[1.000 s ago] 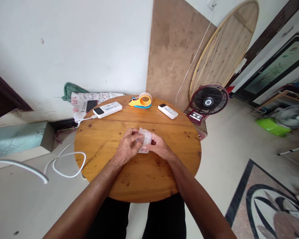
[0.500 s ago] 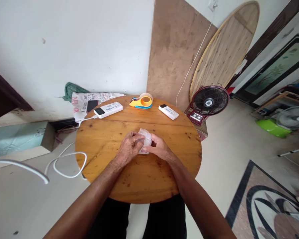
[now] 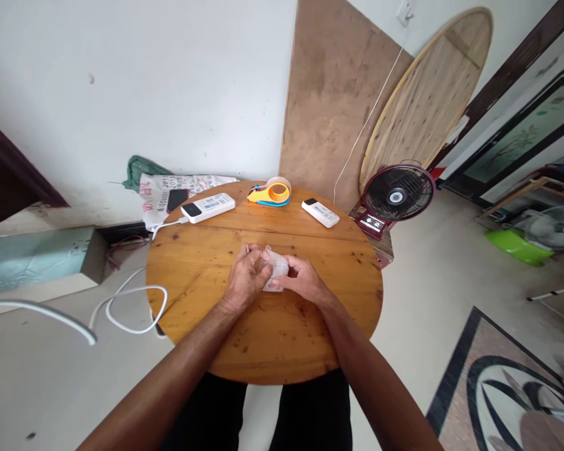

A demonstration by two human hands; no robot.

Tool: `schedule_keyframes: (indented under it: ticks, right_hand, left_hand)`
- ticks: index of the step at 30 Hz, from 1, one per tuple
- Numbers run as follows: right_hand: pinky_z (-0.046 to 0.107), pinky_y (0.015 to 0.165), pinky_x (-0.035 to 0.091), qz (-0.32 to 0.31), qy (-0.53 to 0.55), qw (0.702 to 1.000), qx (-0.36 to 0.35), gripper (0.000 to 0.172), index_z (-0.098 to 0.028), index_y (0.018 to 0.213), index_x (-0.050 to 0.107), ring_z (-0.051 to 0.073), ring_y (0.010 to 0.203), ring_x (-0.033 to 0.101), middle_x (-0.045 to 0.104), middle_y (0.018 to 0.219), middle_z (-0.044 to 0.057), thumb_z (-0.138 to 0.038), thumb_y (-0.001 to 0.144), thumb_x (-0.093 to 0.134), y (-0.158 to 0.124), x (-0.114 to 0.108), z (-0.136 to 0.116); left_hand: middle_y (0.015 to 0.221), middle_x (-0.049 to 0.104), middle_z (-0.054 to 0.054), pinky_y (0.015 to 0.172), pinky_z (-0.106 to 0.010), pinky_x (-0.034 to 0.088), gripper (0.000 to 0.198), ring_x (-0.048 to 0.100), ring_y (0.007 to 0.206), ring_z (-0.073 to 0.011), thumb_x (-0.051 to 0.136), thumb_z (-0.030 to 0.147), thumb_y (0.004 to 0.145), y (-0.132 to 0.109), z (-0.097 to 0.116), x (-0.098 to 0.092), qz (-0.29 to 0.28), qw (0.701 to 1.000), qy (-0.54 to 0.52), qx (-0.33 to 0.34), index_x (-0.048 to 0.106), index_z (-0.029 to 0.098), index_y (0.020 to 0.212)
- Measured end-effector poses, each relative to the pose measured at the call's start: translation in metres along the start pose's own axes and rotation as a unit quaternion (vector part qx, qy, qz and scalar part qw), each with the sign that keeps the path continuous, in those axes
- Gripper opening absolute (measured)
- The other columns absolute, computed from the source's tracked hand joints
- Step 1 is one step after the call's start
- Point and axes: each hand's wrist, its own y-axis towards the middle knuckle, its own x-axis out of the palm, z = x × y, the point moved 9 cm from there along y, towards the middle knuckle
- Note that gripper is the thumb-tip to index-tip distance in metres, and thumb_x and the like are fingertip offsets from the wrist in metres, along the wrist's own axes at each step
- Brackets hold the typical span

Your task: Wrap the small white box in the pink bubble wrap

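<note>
Head view shows my left hand (image 3: 244, 280) and right hand (image 3: 304, 280) both pinched tight on a clear plastic packet (image 3: 277, 269) at the middle of the round wooden table (image 3: 192, 275). From the packet, an orange tape dispenser (image 3: 271, 191) lies at twelve o'clock and a white remote (image 3: 320, 212) at one o'clock.

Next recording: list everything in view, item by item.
round table: one, wooden, centre.
clear plastic packet: one, whitish, between both hands, mid-table.
tape dispenser: one, yellow and blue, table's far edge.
power bank: one, white, table's far left, cable attached.
white handheld device: one, table's far right.
printed sack: one, white, behind the table.
floor fan: one, dark red, right of the table.
round board: one, wooden, leaning on the wall.
left hand: one, fingers on the packet.
right hand: one, fingers on the packet.
</note>
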Motion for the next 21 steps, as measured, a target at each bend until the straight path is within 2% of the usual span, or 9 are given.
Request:
schedule_keyframes:
  ticks: [3,4,6,9,12,14,15,18,21]
  right_hand:
    - [0.026,0.072,0.047,-0.004,-0.016,1.000,0.000,0.041,-0.020,0.106,0.068,0.014,0.075,0.060,0.068,0.087,-0.002,-0.031,0.067,0.077,-0.001,0.001,-0.001]
    - [0.026,0.072,0.047,-0.003,-0.021,1.000,-0.001,0.041,-0.020,0.106,0.068,0.014,0.076,0.060,0.068,0.087,-0.002,-0.030,0.068,0.077,-0.001,0.001,-0.002]
    - [0.026,0.073,0.048,0.004,-0.028,1.000,-0.004,0.040,-0.020,0.106,0.069,0.015,0.077,0.061,0.068,0.088,-0.002,-0.030,0.068,0.077,-0.001,-0.001,-0.001]
    - [0.027,0.075,0.049,0.009,-0.022,1.000,-0.005,0.046,-0.020,0.110,0.067,0.015,0.079,0.061,0.069,0.092,0.000,-0.030,0.067,0.078,0.001,-0.002,0.002]
    - [0.029,0.077,0.050,0.013,-0.014,1.000,-0.002,0.051,-0.021,0.114,0.065,0.016,0.082,0.062,0.069,0.097,0.002,-0.031,0.066,0.079,0.003,-0.004,0.006]
    - [0.029,0.077,0.050,0.013,-0.011,1.000,-0.002,0.050,-0.021,0.114,0.065,0.016,0.083,0.063,0.069,0.098,0.002,-0.032,0.067,0.078,0.004,-0.005,0.008]
    - [0.029,0.078,0.050,0.014,-0.011,1.000,-0.004,0.049,-0.021,0.114,0.065,0.016,0.084,0.063,0.069,0.099,0.003,-0.032,0.068,0.078,0.004,-0.005,0.007]
    - [0.029,0.079,0.050,0.036,-0.017,0.999,-0.022,0.046,-0.021,0.112,0.064,0.016,0.084,0.063,0.068,0.100,0.003,-0.032,0.070,0.076,0.006,-0.009,0.004]
    - [0.027,0.074,0.049,0.059,-0.039,0.997,-0.040,0.040,-0.020,0.107,0.065,0.014,0.079,0.061,0.068,0.092,0.001,-0.033,0.070,0.074,0.009,-0.012,0.001]
  left_hand:
    - [0.112,0.055,-0.008,0.084,-0.033,0.048,0.047,0.055,0.105,-0.0223,0.063,0.022,0.070,0.000,-0.013,-0.001,0.020,0.998,-0.025,-0.053,0.054,0.019,0.116]
    - [0.116,0.055,-0.010,0.083,-0.032,0.049,0.052,0.055,0.107,-0.0230,0.064,0.024,0.070,0.000,-0.018,0.001,0.012,0.996,-0.047,-0.070,0.052,0.019,0.120]
    - [0.123,0.054,-0.011,0.078,-0.031,0.050,0.046,0.058,0.101,-0.0219,0.063,0.029,0.071,0.000,-0.023,0.008,-0.023,0.989,-0.108,-0.097,0.055,0.017,0.115]
    - [0.127,0.052,-0.010,0.069,-0.028,0.050,0.026,0.061,0.082,-0.0150,0.061,0.033,0.071,0.000,-0.021,0.015,-0.059,0.970,-0.199,-0.127,0.059,0.016,0.091]
    - [0.099,0.064,-0.004,0.064,-0.025,0.049,0.018,0.058,0.071,-0.0125,0.061,0.031,0.069,0.000,-0.015,0.017,-0.075,0.955,-0.248,-0.146,0.056,0.017,0.079]
    - [0.081,0.064,-0.001,0.066,-0.025,0.048,0.016,0.058,0.069,-0.0132,0.062,0.031,0.069,0.000,-0.009,0.017,-0.090,0.951,-0.256,-0.147,0.056,0.017,0.077]
    - [0.080,0.065,-0.001,0.067,-0.025,0.049,0.016,0.059,0.070,-0.0137,0.062,0.031,0.070,0.000,-0.007,0.016,-0.095,0.951,-0.256,-0.144,0.057,0.017,0.077]
    - [0.087,0.067,-0.003,0.072,-0.027,0.049,0.018,0.061,0.077,-0.0154,0.063,0.029,0.069,0.000,-0.006,0.013,-0.103,0.952,-0.248,-0.144,0.060,0.017,0.081]
    - [0.089,0.067,-0.002,0.074,-0.026,0.048,0.024,0.061,0.081,-0.0157,0.065,0.024,0.069,-0.003,-0.006,0.017,-0.150,0.944,-0.260,-0.140,0.060,0.017,0.091]
